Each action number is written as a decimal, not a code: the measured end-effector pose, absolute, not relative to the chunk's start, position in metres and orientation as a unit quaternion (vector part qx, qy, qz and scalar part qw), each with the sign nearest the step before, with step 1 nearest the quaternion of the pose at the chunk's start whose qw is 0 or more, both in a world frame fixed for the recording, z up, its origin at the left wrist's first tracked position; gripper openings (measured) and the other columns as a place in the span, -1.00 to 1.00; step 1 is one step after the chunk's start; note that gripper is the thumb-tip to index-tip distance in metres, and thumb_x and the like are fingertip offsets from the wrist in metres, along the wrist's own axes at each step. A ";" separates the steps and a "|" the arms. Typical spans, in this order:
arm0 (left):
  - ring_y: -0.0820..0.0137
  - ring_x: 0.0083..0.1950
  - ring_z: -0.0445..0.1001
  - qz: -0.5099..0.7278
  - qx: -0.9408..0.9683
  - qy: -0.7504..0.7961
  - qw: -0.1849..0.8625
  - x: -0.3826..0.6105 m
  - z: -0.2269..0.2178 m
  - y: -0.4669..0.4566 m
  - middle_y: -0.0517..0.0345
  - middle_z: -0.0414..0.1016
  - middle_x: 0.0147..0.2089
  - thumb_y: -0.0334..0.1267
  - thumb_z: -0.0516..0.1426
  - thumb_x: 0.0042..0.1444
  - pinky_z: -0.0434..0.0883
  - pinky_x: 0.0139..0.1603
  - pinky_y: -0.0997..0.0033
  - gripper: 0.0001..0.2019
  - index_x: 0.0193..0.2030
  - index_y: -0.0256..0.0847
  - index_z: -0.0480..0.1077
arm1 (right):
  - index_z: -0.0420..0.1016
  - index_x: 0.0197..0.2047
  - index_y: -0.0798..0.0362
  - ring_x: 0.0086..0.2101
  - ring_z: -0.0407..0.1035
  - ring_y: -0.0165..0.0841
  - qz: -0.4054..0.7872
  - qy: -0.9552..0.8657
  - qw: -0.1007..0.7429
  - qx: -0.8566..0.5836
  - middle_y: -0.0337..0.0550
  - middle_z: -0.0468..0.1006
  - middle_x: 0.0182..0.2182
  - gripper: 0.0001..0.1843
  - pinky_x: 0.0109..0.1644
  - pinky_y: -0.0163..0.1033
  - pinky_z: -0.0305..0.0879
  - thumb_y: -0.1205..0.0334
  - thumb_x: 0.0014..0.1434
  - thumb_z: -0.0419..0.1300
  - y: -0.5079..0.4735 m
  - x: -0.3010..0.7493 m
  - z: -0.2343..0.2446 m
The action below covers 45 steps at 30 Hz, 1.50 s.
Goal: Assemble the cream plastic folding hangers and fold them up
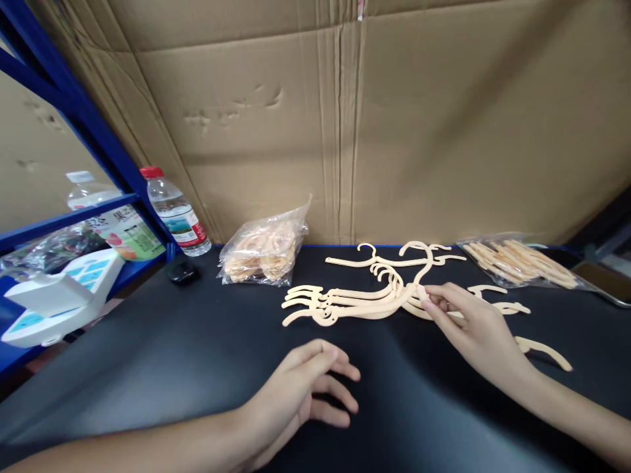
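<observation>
Several cream plastic hangers lie stacked and overlapping on the black table, hooks pointing away from me. My right hand reaches into the pile from the right and pinches the neck of one hanger between thumb and fingers. Near the front of the table my left hand rests on the surface with loosely spread fingers and holds nothing. One more hanger lies apart behind the stack.
A clear bag of cream rings sits behind the hangers, a bag of cream sticks at the right. A water bottle and a small black object stand at left by a blue shelf. Cardboard walls the back.
</observation>
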<state>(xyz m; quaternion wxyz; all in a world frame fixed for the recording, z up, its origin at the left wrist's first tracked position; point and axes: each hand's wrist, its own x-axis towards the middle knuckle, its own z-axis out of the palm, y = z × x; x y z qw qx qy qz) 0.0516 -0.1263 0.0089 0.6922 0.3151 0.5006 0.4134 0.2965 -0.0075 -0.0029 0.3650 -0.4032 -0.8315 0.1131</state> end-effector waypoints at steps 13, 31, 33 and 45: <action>0.01 0.42 -0.13 0.132 0.858 0.468 0.167 0.035 0.010 -0.126 -0.02 -0.07 0.43 -0.17 0.09 0.19 -0.09 0.35 -0.20 -0.34 0.39 -0.16 -0.05 | 0.39 -0.19 0.05 -0.29 0.31 -0.24 0.075 -0.885 0.286 -0.360 -0.10 0.43 -0.34 -0.83 -0.19 -0.11 0.27 0.27 0.32 -0.02 -0.002 0.294 -0.014; -0.02 0.41 -0.09 0.119 0.862 0.478 0.116 0.028 0.004 -0.113 -0.02 -0.12 0.43 -0.13 0.09 0.20 -0.09 0.34 -0.20 -0.30 0.41 -0.09 -0.15 | 0.00 0.35 0.24 0.29 -0.08 -0.10 -0.028 -0.898 0.099 -0.427 0.09 0.05 0.31 -0.34 0.31 0.13 -0.02 -0.02 0.34 -0.17 0.004 0.297 -0.036; -0.02 0.41 -0.10 0.111 0.862 0.481 0.114 0.028 0.002 -0.112 -0.01 -0.15 0.43 -0.12 0.09 0.20 -0.09 0.34 -0.20 -0.28 0.41 -0.09 -0.17 | -0.02 0.36 0.25 0.30 -0.13 -0.12 -0.018 -0.900 0.085 -0.428 0.07 0.01 0.32 -0.32 0.32 0.12 -0.05 -0.04 0.34 -0.19 0.006 0.297 -0.033; -0.03 0.39 -0.04 0.138 0.869 0.469 0.071 0.025 -0.010 -0.101 0.00 -0.14 0.43 -0.12 0.12 0.16 -0.02 0.32 -0.18 -0.23 0.42 -0.04 -0.22 | -0.08 0.37 0.30 0.31 -0.20 -0.12 0.001 -0.907 0.069 -0.416 0.08 -0.09 0.33 -0.28 0.33 0.13 -0.12 -0.04 0.33 -0.17 0.013 0.297 -0.018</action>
